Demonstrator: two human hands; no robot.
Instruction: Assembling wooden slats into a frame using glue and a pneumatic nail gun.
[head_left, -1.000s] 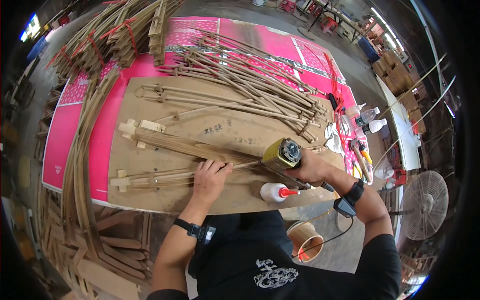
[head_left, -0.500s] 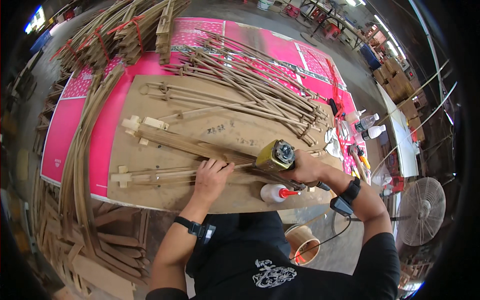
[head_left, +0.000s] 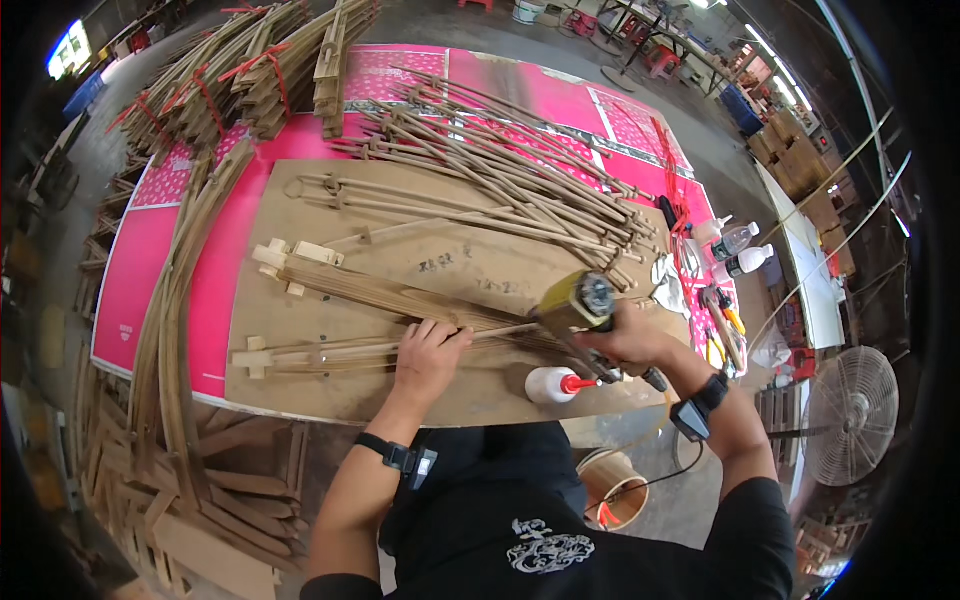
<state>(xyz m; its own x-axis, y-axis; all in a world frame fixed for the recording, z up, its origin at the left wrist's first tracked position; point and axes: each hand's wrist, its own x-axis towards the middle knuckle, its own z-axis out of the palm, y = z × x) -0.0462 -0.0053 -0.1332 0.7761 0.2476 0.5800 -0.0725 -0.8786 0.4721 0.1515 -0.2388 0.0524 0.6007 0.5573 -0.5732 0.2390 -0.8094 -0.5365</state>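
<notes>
My right hand (head_left: 630,338) is closed around the handle of a yellow nail gun (head_left: 578,303), whose nose points down at the right end of some thin wooden strips. My left hand (head_left: 428,360) lies over those wooden strips (head_left: 345,354) on the near part of the board, its fingers curled on them. Wooden blocks (head_left: 257,358) sit at the strips' left end. A second, wider bundle of strips (head_left: 365,290) runs just behind, crossing toward the nail gun. Close to the front edge, below the gun, lies a white squeeze bottle (head_left: 547,385) with a red nozzle.
A pile of wooden rods (head_left: 500,170) covers the back of the brown board (head_left: 290,210). Red-tied wood bundles (head_left: 270,85) stand far left. Bottles (head_left: 735,242) and pliers (head_left: 732,318) lie at the right edge. A fan (head_left: 852,415) and a bucket (head_left: 612,492) stand on the floor.
My right hand has drawn the nail gun slightly right along the strips. My left hand stays on the strips; the whole view has shifted a little.
</notes>
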